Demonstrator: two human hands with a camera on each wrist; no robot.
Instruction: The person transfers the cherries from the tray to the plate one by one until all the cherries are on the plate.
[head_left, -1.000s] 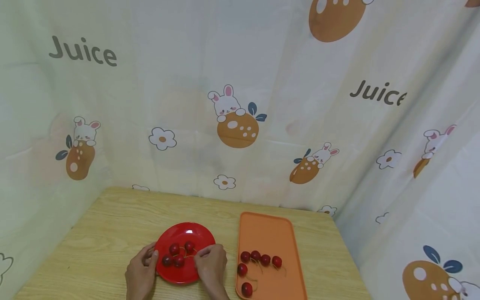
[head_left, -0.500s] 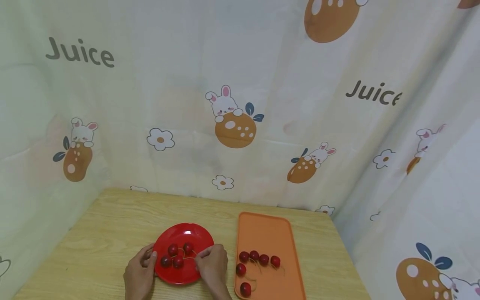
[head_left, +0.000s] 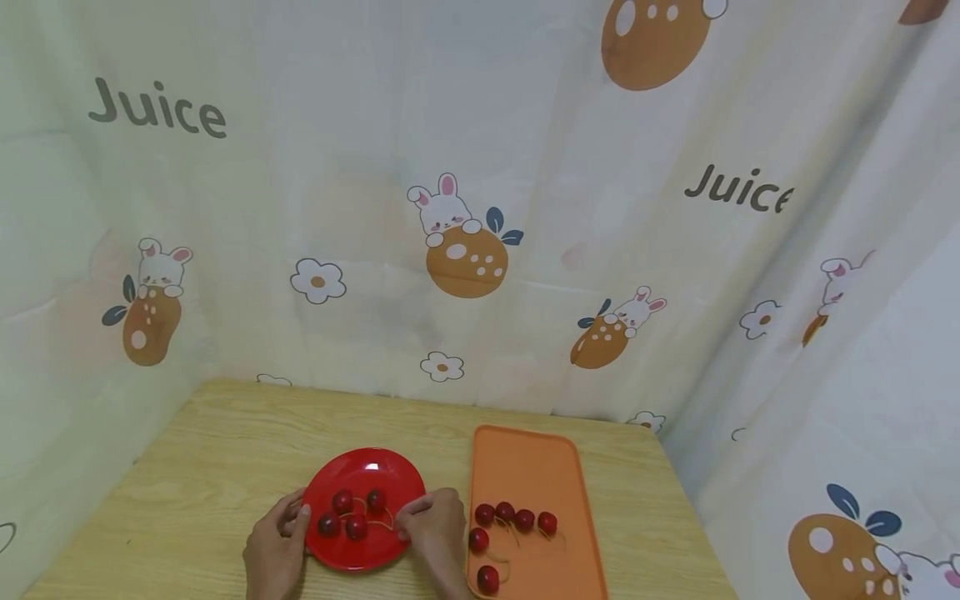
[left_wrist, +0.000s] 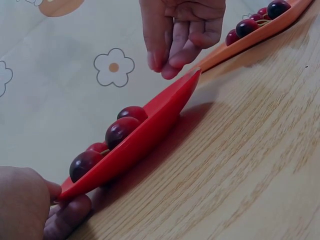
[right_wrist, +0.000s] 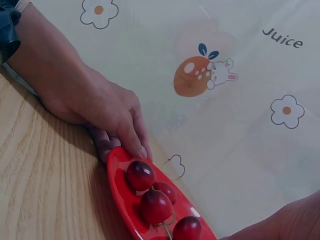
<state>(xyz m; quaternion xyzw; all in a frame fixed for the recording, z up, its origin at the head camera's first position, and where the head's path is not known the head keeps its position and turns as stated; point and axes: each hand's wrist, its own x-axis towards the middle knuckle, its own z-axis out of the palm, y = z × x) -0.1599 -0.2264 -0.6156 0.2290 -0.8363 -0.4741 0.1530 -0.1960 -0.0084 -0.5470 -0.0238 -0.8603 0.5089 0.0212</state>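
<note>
A red plate (head_left: 367, 554) bears several dark red cherries (head_left: 356, 527) with thin stems. My left hand (head_left: 276, 546) holds its left rim, the thumb on top and fingers underneath, as the left wrist view shows. Just off the plate's right rim is my right hand (head_left: 435, 529), its fingers loosely curled near the tips of the cherry stems. Nothing shows between its fingertips in the left wrist view, where that right hand (left_wrist: 185, 35) hovers above the rim. In the right wrist view the left hand's thumb (right_wrist: 132, 142) presses on the plate.
To the right of the plate lies an orange tray (head_left: 525, 467). Several cherries (head_left: 525, 521) sit on it in a bent row along its left side and across its middle. Both rest on a wooden table (head_left: 247, 425), with a printed curtain (head_left: 360, 208) behind.
My right hand has drawn slightly to the right, away from the cherry stems on the plate. The left hand keeps its hold on the rim. The whole head view has shifted a little.
</note>
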